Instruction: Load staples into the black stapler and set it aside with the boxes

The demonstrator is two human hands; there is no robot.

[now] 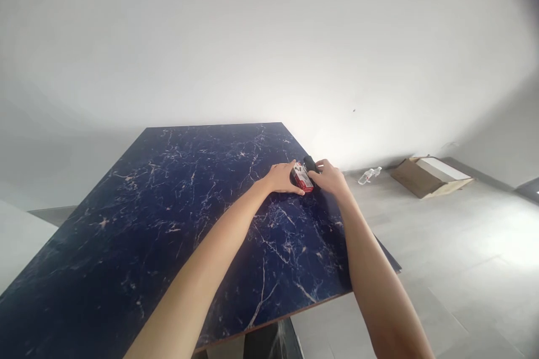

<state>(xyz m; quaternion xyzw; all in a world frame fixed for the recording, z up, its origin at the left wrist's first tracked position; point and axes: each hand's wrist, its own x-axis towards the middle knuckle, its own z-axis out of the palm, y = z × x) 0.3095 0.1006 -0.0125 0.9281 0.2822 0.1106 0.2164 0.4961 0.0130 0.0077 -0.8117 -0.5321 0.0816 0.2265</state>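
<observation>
Near the right edge of the dark blue marbled table is a small red and white box. My left hand grips its left side, thumb toward the near end and fingers at the far end. Just right of the box is a black object, too small and covered to name exactly. My right hand closes on this black object with thumb and fingers. Both hands are close together, and parts of the box and the black object are hidden by them.
Beyond the table rises a white wall. On the grey floor to the right lie a clear plastic bottle and an open cardboard box with a white panel in it. A dark table support shows below the near edge.
</observation>
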